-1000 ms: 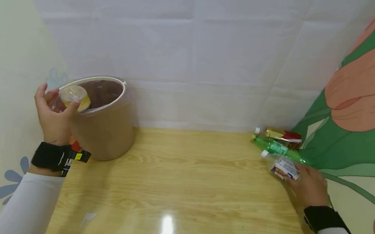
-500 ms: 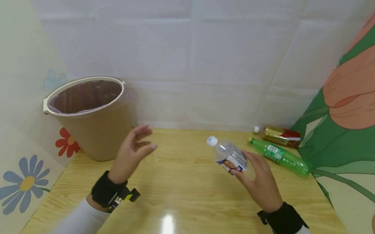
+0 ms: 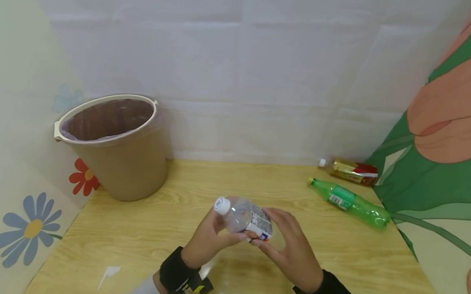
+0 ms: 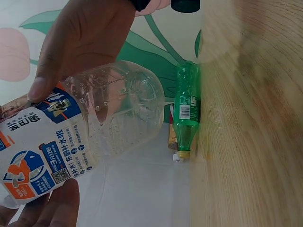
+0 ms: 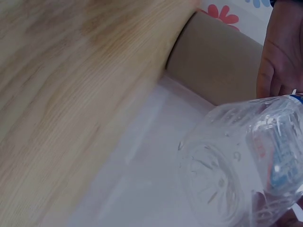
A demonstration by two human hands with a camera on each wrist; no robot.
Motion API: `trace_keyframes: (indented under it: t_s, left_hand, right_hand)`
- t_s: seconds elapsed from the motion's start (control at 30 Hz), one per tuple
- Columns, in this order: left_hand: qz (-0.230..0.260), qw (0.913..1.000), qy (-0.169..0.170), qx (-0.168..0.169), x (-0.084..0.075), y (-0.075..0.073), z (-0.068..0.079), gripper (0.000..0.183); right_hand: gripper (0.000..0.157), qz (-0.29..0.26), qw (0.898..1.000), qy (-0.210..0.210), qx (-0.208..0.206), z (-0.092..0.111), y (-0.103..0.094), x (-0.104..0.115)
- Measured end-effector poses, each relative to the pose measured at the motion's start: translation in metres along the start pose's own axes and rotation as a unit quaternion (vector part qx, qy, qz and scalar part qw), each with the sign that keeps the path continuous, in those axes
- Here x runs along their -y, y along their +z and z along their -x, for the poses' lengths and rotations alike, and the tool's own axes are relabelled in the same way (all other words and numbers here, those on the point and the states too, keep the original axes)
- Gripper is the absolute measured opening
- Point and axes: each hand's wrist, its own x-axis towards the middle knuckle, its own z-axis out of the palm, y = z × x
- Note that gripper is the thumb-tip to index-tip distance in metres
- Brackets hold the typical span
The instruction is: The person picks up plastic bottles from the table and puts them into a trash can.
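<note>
Brought from the right side to the middle, a clear plastic bottle (image 3: 239, 214) is now in both hands, where half a second earlier only the right one holds it. The left hand (image 3: 207, 239), at the bin a second ago with a round container, grasps the bottle near its shoulder, thumb in front. The right hand (image 3: 295, 254) grips the label and base end, thumb and fingers spread around it. The bottle is tilted above the wooden tabletop (image 3: 132, 239), white cap (image 3: 221, 205) toward the left. Its wrapper (image 4: 45, 144) is white, blue and orange, printed with Chinese characters and a QR code (image 4: 61, 175); the brand cannot be made out with certainty. To the right, a green bottle (image 3: 363, 209) lies on its side, shifted slightly toward the person, a barcode (image 4: 184, 112) on its green label. Behind it, near the white backdrop (image 3: 264, 77), lies a red-and-gold bottle (image 3: 353, 171), its lettering too small to read. At left stands the brown bin (image 3: 133, 167), bag-lined, in its earlier place.
</note>
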Motion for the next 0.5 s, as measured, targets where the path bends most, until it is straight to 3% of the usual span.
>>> trace_keyframes:
  t_s: [0.5]
  left_hand:
    - [-0.025, 0.9996, 0.012, -0.005, -0.0055, -0.0025, 0.0002, 0.062]
  right_hand:
    - [0.075, 0.001, 1.0, 0.007, 0.006, 0.0017, 0.0019, -0.0042]
